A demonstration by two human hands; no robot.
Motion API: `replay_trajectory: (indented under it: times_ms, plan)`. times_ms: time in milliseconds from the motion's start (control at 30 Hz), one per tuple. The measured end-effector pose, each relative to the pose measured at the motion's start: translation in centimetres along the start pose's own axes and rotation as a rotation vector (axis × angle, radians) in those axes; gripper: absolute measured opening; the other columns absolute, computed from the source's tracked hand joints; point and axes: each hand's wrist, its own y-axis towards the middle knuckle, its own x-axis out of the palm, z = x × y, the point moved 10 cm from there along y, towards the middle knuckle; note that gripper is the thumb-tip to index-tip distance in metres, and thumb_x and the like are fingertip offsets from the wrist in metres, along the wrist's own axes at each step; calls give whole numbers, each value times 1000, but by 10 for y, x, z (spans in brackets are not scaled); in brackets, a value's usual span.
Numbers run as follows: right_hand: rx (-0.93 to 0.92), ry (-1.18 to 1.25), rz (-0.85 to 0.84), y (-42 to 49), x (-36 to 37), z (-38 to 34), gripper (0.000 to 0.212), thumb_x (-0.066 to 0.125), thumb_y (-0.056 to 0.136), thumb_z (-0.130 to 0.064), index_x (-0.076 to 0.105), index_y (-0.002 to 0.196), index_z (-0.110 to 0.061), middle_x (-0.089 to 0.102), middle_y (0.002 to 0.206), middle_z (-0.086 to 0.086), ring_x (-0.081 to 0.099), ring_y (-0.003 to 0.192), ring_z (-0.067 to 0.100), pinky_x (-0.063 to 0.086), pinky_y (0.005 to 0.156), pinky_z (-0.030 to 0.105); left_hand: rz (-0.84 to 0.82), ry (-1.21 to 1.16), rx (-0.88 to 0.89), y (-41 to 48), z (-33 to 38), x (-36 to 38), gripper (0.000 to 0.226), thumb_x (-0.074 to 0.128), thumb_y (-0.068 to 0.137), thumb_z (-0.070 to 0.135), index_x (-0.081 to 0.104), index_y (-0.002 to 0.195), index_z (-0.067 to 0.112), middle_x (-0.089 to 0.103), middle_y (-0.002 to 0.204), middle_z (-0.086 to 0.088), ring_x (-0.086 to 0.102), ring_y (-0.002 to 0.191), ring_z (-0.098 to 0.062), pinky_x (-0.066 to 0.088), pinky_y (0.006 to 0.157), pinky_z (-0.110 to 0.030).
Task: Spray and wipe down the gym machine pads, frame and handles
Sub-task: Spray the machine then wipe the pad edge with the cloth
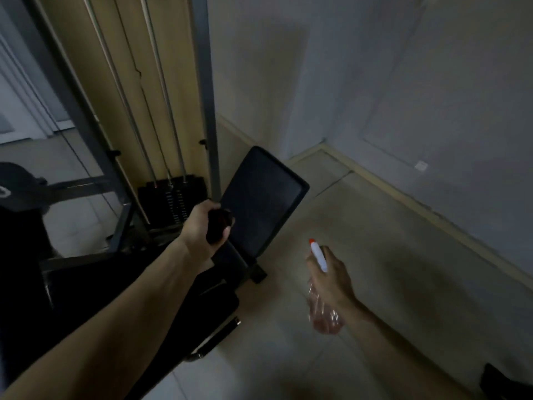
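The black pad (261, 194) is leaning up just beyond the left hand (199, 229), whose fingers are clenching round a dark lump (217, 226) at the pad's near edge; cloth or handle, I cannot tell. Off to its right, the right hand (331, 277) is gripping the spray bottle (318, 255), red tip pointing away from the person.

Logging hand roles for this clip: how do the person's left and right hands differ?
The left hand grips a dark wad; the right hand grips a clear pinkish plastic spray bottle. The left hand sits at the black rectangular pad; the right hand hangs over the pale floor, away from it. Both are curled round something.
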Motion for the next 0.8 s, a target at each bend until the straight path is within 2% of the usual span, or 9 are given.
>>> replay_trajectory:
  times_ms: [100, 167, 267, 367, 467, 567, 633, 733, 800]
  plan:
    - [63, 55, -57, 47, 35, -1, 30, 53, 101, -48, 64, 123, -32, 71, 115, -13, 68, 97, 7, 58, 91, 39, 40, -1, 9, 29, 15, -8, 17, 61, 95, 22, 64, 103, 7, 67, 99, -12, 68, 88, -23, 50, 46, -22]
    - [133, 132, -55, 71, 53, -4, 42, 52, 102, -45, 59, 141, -30, 67, 130, -9, 67, 110, 11, 56, 91, 34, 85, -17, -3, 52, 19, -20, 15, 61, 95, 22, 63, 101, 8, 67, 99, -13, 67, 88, -24, 50, 46, -22]
    - [190, 201, -4, 103, 68, -17, 44, 50, 106, -37, 51, 149, -28, 70, 122, 2, 67, 94, 7, 48, 70, 20, 115, -30, -23, 84, 30, -32, 14, 63, 92, 21, 64, 100, 10, 67, 102, -14, 68, 88, -24, 51, 52, -27]
    - [215, 235, 62, 127, 80, -25, 31, 50, 106, -31, 54, 137, -35, 70, 108, 2, 67, 74, 7, 48, 57, 15, 126, -21, -18, 112, 46, -42, 14, 65, 92, 22, 66, 100, 12, 68, 101, -13, 67, 85, -23, 52, 59, -29]
    - [227, 241, 121, 160, 99, -21, 30, 54, 103, -34, 58, 133, -40, 72, 91, 4, 69, 60, 15, 56, 60, 30, 175, 36, 15, 149, 66, -57, 20, 68, 89, 21, 68, 105, 10, 69, 104, -15, 66, 93, -27, 53, 59, -31]
    - [235, 245, 101, 180, 123, -18, 32, 58, 102, -41, 60, 134, -40, 75, 96, -1, 74, 75, 15, 62, 81, 44, 230, 150, 42, 174, 75, -72, 27, 71, 88, 21, 68, 112, 9, 72, 102, -13, 69, 92, -26, 54, 60, -31]
    - [215, 232, 84, 186, 141, -22, 31, 60, 100, -48, 63, 129, -39, 75, 107, -6, 73, 96, 13, 61, 86, 41, 312, 180, 37, 187, 74, -92, 25, 72, 89, 20, 66, 111, 10, 69, 101, -13, 67, 90, -27, 55, 63, -34]
    - [237, 178, 28, 194, 168, -23, 27, 58, 102, -45, 57, 128, -43, 74, 101, -3, 73, 93, 17, 57, 65, 25, 433, 185, 1, 199, 64, -126, 16, 71, 93, 18, 64, 107, 14, 64, 93, -8, 62, 79, -24, 55, 67, -35]
    - [284, 141, -13, 198, 186, -15, 25, 59, 103, -41, 58, 128, -41, 73, 92, 2, 73, 79, 20, 56, 59, 28, 499, 167, -27, 205, 58, -149, 15, 69, 96, 18, 64, 109, 15, 64, 94, -8, 60, 78, -23, 51, 65, -34]
